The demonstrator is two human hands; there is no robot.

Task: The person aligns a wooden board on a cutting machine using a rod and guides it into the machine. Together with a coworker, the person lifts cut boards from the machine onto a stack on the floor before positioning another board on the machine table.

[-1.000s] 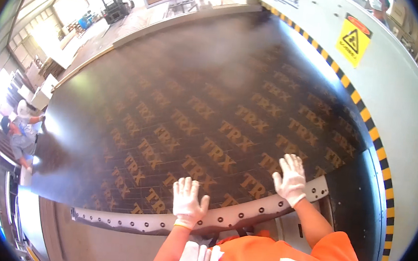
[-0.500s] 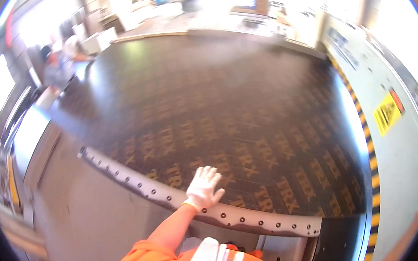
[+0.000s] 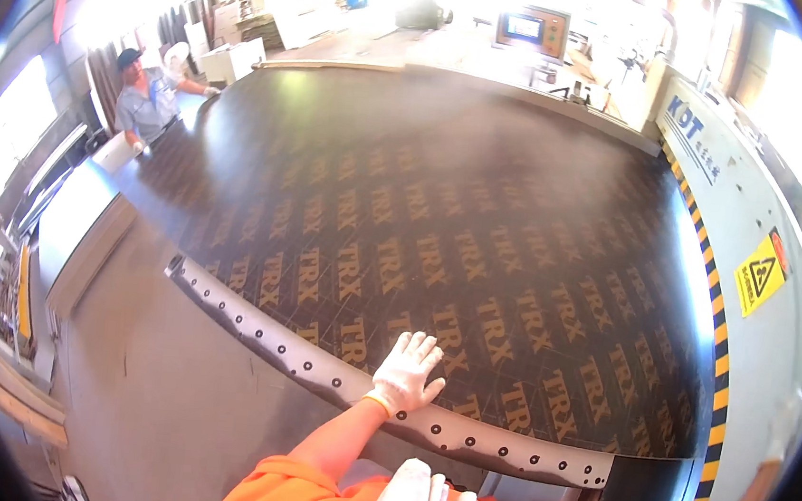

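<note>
Board (image 3: 467, 151), dark, lying flat beyond a pale holed strip (image 3: 498, 445); near edge partly covered by gloved left hand (image 3: 409, 370), palm down, fingers slightly apart. Right hand (image 3: 787, 423), blurred, before pale machine (image 3: 759, 358); fingers and contact impossible to make out. Background washed out by glare. Repeated gold lettering (image 3: 498, 335) on board; blue lettering (image 3: 685, 123) and yellow warning label (image 3: 761, 274) on machine.

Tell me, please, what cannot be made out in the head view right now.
Head view, left hand: palm hidden by the back of the hand.
Head view, right hand: fingers blurred against the pale machine panel.
Head view, dark board: underside hidden by its top face.
Head view, lit screen: contents too small.
</note>
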